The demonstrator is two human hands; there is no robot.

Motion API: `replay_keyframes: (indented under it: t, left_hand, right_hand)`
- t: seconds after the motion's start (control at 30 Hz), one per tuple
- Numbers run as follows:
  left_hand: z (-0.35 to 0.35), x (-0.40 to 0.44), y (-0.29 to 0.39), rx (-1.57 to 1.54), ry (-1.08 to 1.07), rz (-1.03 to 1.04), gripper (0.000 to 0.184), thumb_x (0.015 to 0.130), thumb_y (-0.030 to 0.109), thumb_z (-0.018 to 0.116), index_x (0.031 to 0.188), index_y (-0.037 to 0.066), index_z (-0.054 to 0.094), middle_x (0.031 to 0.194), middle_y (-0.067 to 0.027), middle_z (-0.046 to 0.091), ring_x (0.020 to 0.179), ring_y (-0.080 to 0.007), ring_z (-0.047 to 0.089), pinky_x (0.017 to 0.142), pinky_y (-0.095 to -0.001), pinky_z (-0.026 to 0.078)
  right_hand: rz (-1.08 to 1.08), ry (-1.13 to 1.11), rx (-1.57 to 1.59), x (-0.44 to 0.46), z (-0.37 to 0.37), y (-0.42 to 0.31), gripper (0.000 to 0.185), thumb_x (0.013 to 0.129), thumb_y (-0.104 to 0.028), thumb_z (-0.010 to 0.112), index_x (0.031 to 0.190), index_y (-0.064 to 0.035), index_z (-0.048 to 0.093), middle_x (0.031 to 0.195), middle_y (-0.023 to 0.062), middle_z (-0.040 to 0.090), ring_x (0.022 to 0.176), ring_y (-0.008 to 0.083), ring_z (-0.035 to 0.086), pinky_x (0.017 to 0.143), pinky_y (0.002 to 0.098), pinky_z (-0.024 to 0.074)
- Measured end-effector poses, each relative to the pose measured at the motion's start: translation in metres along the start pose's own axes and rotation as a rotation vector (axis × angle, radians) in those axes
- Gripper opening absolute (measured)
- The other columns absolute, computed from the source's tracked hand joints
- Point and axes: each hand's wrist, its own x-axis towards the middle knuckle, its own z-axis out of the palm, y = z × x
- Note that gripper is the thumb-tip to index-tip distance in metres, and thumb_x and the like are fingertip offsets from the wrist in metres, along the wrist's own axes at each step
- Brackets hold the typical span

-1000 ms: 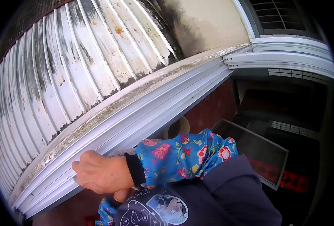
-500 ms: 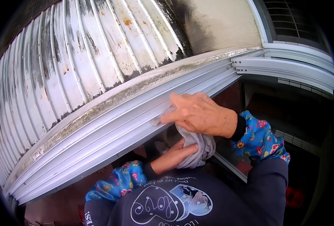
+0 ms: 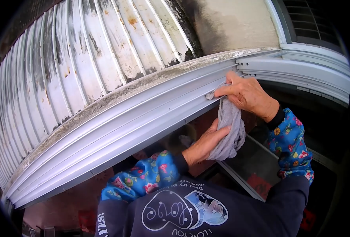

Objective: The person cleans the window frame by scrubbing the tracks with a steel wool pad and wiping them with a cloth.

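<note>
A grey cloth hangs in folds between both hands. With its fingers pressed on the cloth's upper end, my right hand is at the white metal window track, close to the sash frame at its right end. A bit of cloth pokes out under the fingertips and touches the track. Lower and to the left, my left hand is closed around the hanging part of the cloth, below the track's inner edge. Blue flowered sleeve covers are on both forearms.
Beyond the track runs a rough concrete ledge, then a ribbed, rust-spotted metal sheet. A white sash frame crosses at the right. Below the track are dark indoor surfaces and a glass-like panel.
Both hands have moved right with the cloth, my right hand sliding up along the track toward the sash frame. The cloth now hangs longer between them.
</note>
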Motion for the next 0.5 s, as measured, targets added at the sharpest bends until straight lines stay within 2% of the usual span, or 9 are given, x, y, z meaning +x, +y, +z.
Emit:
replay_keyframes:
  t: [0.17,0.5]
  left_hand:
    - [0.002,0.036,-0.009,0.027,-0.009,0.021,0.059,0.096,0.022,0.047,0.147,0.009,0.020,0.131,-0.0087,0.047,0.114,-0.0186,0.052,0.095,-0.0354,0.045]
    - [0.002,0.076,-0.033,0.096,0.032,0.069,0.057,0.095,0.022,0.050,0.144,0.008,0.025,0.128,-0.0091,0.050,0.111,-0.0187,0.056,0.092,-0.0347,0.049]
  right_hand:
    - [0.010,0.072,-0.074,-0.015,0.002,0.032,0.024,0.077,-0.006,0.061,0.094,-0.0201,0.069,0.085,0.0098,0.050,0.073,0.0306,0.059,0.061,0.0379,0.0480]
    - [0.042,0.149,-0.354,-0.038,0.007,0.051,0.021,0.078,-0.007,0.063,0.094,-0.0179,0.069,0.086,0.0115,0.052,0.066,0.0312,0.059,0.055,0.0382,0.0468]
